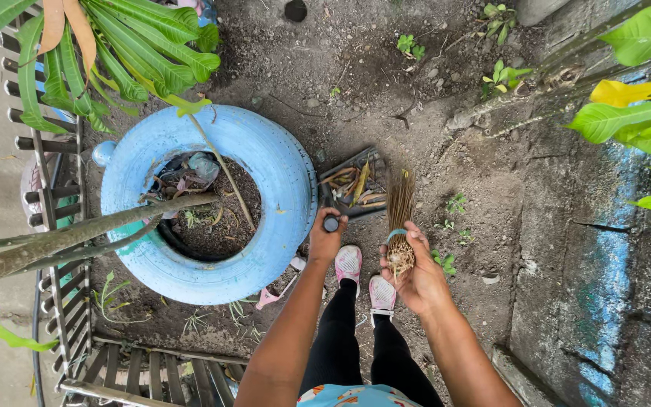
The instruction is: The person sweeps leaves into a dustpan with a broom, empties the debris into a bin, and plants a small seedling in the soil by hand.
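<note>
Black dustpan handle (pixel 331 223) mostly hidden

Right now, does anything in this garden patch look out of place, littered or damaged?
Yes. Scraps of what looks like crumpled plastic litter lie inside the blue tyre planter, among dry leaves on its soil. A pink scrap lies on the dirt by its rim. The dustpan already holds dead leaves. The stick broom in the right hand looks intact.

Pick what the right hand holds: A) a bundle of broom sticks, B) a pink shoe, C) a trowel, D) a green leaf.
A: the right hand is closed around the bound end of a stick broom, whose bristles point down toward the dustpan.
</note>
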